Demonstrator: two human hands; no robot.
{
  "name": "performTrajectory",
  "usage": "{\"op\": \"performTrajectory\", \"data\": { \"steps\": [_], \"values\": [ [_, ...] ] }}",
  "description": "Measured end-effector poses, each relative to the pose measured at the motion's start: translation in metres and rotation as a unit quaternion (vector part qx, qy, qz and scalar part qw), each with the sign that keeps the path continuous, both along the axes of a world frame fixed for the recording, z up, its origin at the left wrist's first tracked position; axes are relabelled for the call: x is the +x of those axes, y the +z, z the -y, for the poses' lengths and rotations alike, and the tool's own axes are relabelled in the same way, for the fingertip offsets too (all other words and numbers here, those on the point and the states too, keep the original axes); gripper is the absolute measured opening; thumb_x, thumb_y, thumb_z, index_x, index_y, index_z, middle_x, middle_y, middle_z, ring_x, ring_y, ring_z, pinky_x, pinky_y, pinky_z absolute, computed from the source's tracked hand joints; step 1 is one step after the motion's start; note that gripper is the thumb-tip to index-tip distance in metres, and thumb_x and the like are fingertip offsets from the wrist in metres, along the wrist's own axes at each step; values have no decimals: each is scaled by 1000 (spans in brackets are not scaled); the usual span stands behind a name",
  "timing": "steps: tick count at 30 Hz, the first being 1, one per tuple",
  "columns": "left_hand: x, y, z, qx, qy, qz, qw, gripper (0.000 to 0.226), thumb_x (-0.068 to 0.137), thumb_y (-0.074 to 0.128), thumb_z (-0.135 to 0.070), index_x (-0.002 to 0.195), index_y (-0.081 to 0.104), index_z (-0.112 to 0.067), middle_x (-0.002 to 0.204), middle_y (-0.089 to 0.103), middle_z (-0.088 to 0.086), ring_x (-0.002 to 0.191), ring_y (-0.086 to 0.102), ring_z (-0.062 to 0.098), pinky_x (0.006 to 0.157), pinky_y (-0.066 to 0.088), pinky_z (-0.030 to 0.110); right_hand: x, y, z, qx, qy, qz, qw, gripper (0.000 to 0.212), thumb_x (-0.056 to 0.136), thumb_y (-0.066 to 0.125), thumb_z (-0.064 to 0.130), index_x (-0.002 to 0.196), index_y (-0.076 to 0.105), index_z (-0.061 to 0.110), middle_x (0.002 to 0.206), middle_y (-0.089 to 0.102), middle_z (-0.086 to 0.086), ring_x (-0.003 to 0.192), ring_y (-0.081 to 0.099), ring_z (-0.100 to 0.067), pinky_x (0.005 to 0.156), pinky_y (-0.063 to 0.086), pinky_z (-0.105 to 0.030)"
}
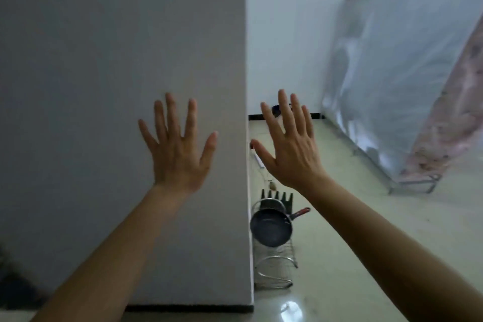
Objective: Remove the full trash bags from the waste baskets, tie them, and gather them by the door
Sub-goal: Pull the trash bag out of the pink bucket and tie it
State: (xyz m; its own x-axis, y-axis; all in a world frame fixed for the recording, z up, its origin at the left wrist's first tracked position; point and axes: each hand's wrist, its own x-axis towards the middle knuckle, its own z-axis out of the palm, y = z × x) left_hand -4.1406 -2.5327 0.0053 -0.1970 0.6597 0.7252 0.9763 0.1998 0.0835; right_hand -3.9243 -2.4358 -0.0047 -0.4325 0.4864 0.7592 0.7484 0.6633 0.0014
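My left hand [177,144] is raised in front of a grey wall, fingers spread, holding nothing. My right hand [290,146] is raised beside it, just past the wall's corner, fingers also spread and empty. No trash bag and no waste basket shows in this view. A small dark object [276,110] on the floor by the far wall is partly hidden behind my right fingers; I cannot tell what it is.
A grey wall [117,60] fills the left half and ends in a corner at centre. A wire rack [274,261] with a dark frying pan [270,227] stands on the floor by that corner. A plastic-wrapped mattress [397,73] leans at the right. Pale glossy floor [352,243] runs between them.
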Motion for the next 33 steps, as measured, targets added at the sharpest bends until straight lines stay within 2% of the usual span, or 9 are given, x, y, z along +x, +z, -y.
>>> {"op": "performTrajectory", "data": {
  "steps": [6, 9, 15, 19, 24, 29, 33],
  "values": [
    [140, 1, -136, 8, -114, -82, 990, 71, 101, 33, -56, 160, 19, -19, 167, 6, 19, 154, 6, 37, 119, 2, 65, 174, -5, -98, -26, -142, -16, 989, 78, 98, 36, 60, 160, 10, 20, 167, -5, -16, 154, -5, -34, 123, 8, -54],
    [189, -22, -217, 4, -147, -75, 986, 71, 101, 32, -56, 160, 21, -18, 167, 7, 19, 154, 6, 36, 119, 6, 64, 230, -26, -162, -36, -191, -20, 981, 79, 97, 38, 59, 160, 14, 19, 167, -4, -16, 154, -3, -34, 124, 6, -52],
    [246, -65, -381, -47, -208, -32, 976, 73, 100, 25, -58, 161, 16, -19, 168, 1, 16, 155, 3, 33, 120, 3, 63, 286, -53, -290, -49, -243, 7, 969, 78, 95, 38, 59, 159, 19, 18, 166, 4, -18, 154, 3, -35, 124, 5, -50],
    [269, -58, -487, -64, -226, 6, 972, 73, 100, 27, -57, 161, 12, -20, 168, 0, 15, 155, 2, 33, 120, 1, 62, 316, -38, -377, -48, -271, 16, 961, 77, 94, 43, 57, 157, 24, 17, 165, 11, -19, 152, 11, -36, 122, 10, -51],
    [305, -49, -607, -92, -242, 12, 966, 73, 99, 19, -59, 161, 8, -21, 168, -2, 14, 155, -2, 32, 121, 4, 62, 365, -35, -476, -57, -302, -7, 952, 79, 94, 46, 56, 158, 21, 18, 166, 8, -18, 153, 9, -36, 122, 13, -54],
    [340, -78, -732, -112, -239, 8, 965, 73, 100, 20, -60, 161, 5, -22, 168, -4, 13, 155, -5, 31, 121, 4, 61, 409, -71, -594, -86, -301, -9, 950, 79, 94, 45, 56, 158, 20, 18, 165, 7, -19, 153, 10, -36, 122, 14, -55],
    [374, -96, -844, -141, -206, 17, 968, 75, 98, 16, -62, 160, 7, -22, 168, -3, 13, 155, -2, 33, 120, 5, 64, 442, -94, -710, -116, -263, 12, 958, 79, 95, 40, 58, 159, 16, 18, 166, 5, -18, 153, 8, -36, 122, 14, -53]
  ]
}}
